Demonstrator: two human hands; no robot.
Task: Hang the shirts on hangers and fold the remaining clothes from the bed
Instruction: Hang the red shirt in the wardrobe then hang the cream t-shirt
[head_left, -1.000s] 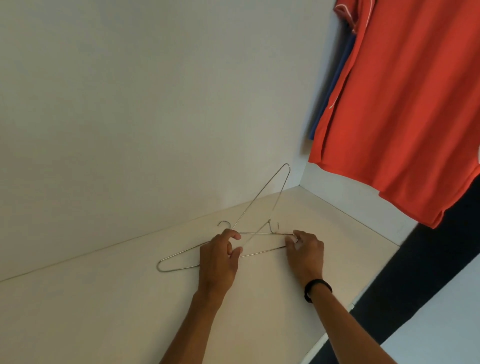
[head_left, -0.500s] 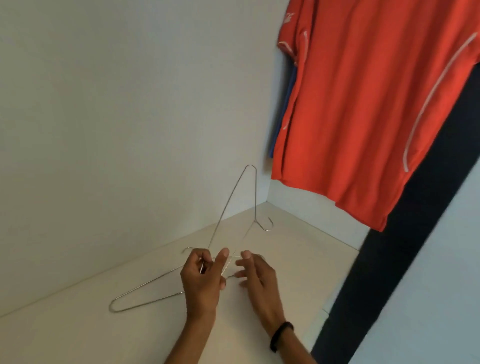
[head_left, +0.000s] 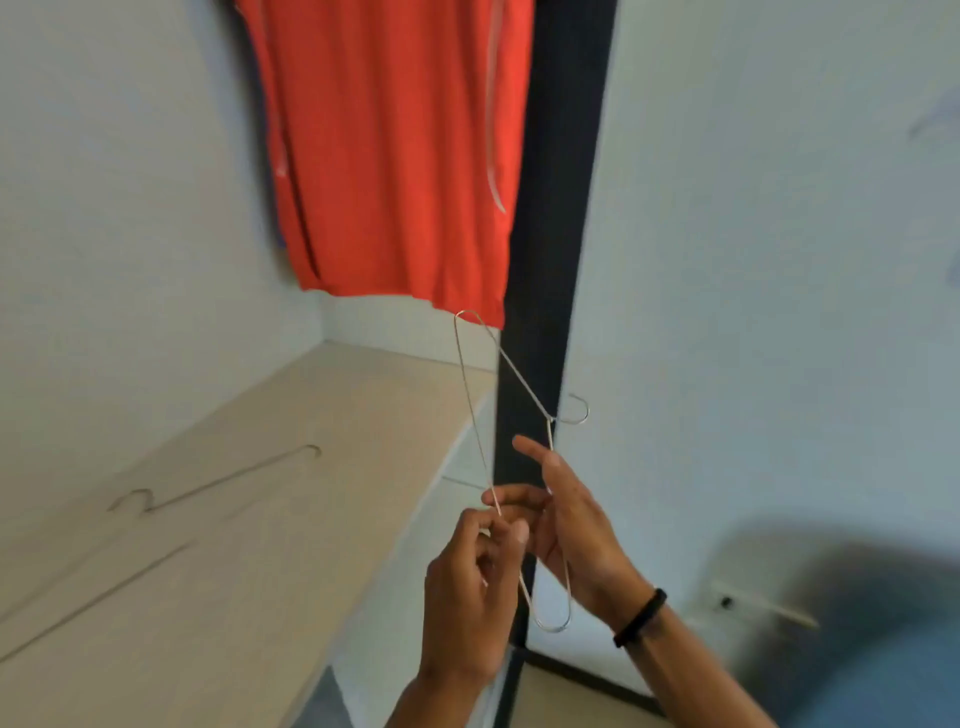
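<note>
I hold a thin wire hanger (head_left: 586, 411) upright in the air in front of the wardrobe shelf (head_left: 291, 545). My left hand (head_left: 470, 587) pinches one of its long wires near the lower end. My right hand (head_left: 569, 525), with a black wristband, lies against the other wire with its fingers straight, just below the hook. A red shirt (head_left: 389, 156) hangs above, its hem next to the hanger's top bend. A second wire hanger (head_left: 218, 483) lies flat on the shelf at the left.
A dark upright post (head_left: 553, 208) runs down right of the red shirt. A sliver of blue cloth (head_left: 271, 171) shows behind the shirt's left edge. White walls enclose the shelf. A blurred blue-grey shape (head_left: 857, 639) fills the lower right.
One hanger has been lifted off the shelf and brought right and toward me; the other stays lying there. The view has swung to the right, and both hands have risen.
</note>
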